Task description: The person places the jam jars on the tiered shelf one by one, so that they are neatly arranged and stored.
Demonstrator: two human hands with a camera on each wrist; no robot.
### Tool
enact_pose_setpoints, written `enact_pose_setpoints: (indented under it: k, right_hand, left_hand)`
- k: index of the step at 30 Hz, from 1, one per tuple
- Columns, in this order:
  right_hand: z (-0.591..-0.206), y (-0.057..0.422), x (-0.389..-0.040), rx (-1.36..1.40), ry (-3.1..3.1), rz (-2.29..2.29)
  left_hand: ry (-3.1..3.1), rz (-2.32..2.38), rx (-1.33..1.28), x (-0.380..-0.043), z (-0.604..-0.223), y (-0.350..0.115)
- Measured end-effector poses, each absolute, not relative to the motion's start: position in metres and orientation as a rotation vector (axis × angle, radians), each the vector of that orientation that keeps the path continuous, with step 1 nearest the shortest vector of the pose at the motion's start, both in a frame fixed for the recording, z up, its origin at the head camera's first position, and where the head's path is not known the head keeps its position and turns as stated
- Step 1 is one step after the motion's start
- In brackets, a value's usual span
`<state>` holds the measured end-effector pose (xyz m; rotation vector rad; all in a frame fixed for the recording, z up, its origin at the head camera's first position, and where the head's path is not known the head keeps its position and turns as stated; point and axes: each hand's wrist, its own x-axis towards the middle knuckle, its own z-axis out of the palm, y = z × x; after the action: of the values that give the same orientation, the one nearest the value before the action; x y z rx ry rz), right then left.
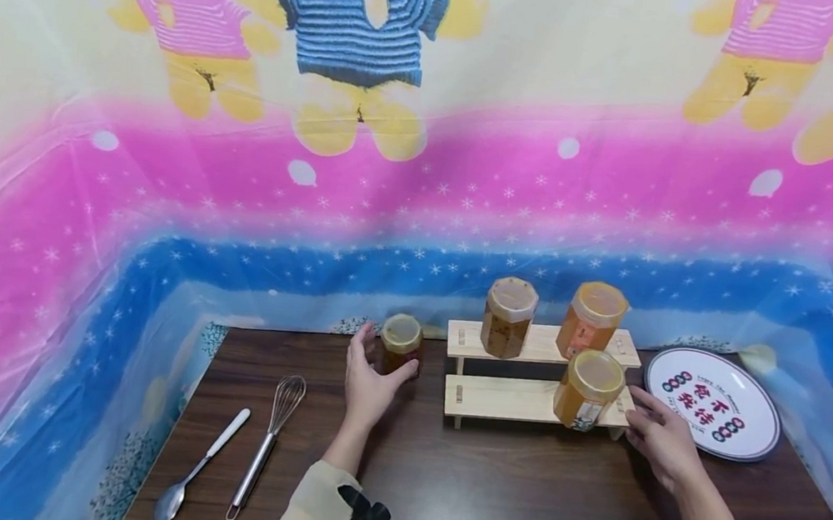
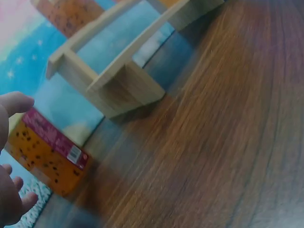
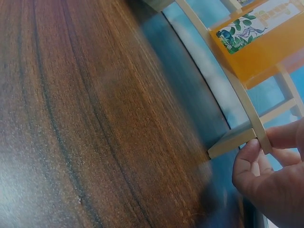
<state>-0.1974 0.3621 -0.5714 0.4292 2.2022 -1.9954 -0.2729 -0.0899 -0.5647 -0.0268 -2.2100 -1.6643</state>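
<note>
At the back left of the table a jar (image 2: 47, 156) of orange-brown contents with dark specks and a purple-red label stands upright. My left hand (image 1: 372, 381) is spread around it, thumb on the near right side and fingers on the left. In the left wrist view the fingertips (image 2: 29, 202) show apart around the jar. My right hand (image 1: 663, 439) pinches the right end of the lower board of a two-tier wooden shelf (image 1: 501, 398) between thumb and fingers. A jar of yellow honey (image 1: 588, 391) stands on that board, close to the right hand.
Two more jars, a brown one (image 1: 509, 319) and an orange one (image 1: 591, 320), stand on the upper tier. A white plate with red characters (image 1: 711, 403) lies right of the shelf. A whisk (image 1: 267, 446) and a spoon (image 1: 201, 467) lie on the left.
</note>
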Motion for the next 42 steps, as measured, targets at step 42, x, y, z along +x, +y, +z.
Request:
enact_pose_setpoints:
  k: [42]
  right_hand:
    - [-0.571, 0.361, -0.197, 0.444, 2.230, -2.001]
  left_hand:
    - [-2.218, -1.967, -0.079, -0.296, -0.581, -0.095]
